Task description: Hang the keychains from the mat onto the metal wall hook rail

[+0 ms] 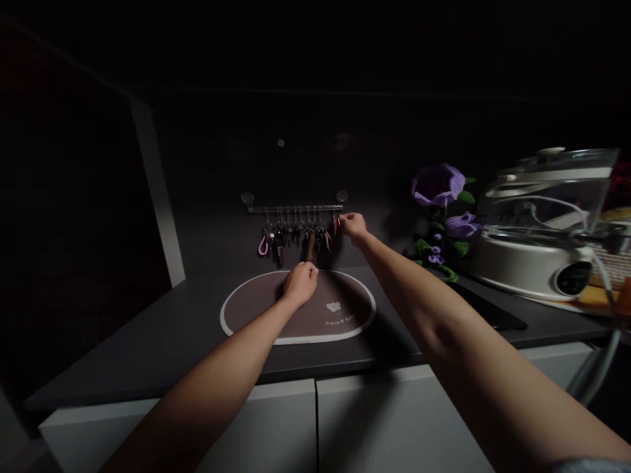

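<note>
My right hand (353, 225) is up at the right end of a clear hook rail (296, 209) on the dark wall. Its thumb and forefinger pinch a small red item (336, 225), too small to name for certain. Lower down, my left hand (302, 282) is closed over the mat, just below a brown strap (311, 246) that hangs from the rail; whether its fingers hold anything is hidden. Several bunches of keys (296, 233) hang along the hooks, with a pink loop (263, 246) at the left end.
An oval brown mat (256, 309) with a white rim lies on the dark counter (167, 335). Purple artificial flowers (438, 185) stand at the right, beside a white appliance (517, 259) with a clear top. A pale upright panel (155, 190) bounds the left.
</note>
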### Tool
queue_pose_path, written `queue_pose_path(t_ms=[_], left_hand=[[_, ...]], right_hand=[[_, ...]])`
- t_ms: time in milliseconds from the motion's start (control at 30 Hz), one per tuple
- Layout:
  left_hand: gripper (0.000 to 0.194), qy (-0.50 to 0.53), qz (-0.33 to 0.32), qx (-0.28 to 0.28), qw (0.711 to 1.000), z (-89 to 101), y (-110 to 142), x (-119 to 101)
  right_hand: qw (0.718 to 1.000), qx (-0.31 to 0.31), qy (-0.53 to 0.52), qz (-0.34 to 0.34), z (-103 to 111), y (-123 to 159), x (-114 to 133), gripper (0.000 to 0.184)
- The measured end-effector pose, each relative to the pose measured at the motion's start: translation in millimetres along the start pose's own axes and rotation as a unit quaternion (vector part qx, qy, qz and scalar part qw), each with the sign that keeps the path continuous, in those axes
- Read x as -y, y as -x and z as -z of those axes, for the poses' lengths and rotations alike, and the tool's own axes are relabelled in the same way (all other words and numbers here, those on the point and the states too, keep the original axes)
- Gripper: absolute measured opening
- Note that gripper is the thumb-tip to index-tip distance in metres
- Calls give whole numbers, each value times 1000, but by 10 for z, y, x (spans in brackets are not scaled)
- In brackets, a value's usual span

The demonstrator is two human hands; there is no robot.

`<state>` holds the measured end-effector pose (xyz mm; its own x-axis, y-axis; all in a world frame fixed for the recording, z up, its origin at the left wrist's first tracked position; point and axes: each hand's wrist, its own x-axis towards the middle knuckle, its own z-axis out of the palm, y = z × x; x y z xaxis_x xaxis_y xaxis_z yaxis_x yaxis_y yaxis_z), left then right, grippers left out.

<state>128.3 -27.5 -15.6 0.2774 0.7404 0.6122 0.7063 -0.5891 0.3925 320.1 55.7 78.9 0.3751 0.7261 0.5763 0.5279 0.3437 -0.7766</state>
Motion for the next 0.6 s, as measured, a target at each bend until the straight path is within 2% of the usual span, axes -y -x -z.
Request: queue_pose_path(t_ms=[233, 600], left_hand=[[21, -18, 18, 1, 1000, 4, 5, 10], [22, -22, 19, 10, 1000, -11, -8, 52]], right_hand=[[999, -27, 3, -21, -71, -49, -50, 26], [1000, 1, -18, -9, -75, 61, -196, 23]])
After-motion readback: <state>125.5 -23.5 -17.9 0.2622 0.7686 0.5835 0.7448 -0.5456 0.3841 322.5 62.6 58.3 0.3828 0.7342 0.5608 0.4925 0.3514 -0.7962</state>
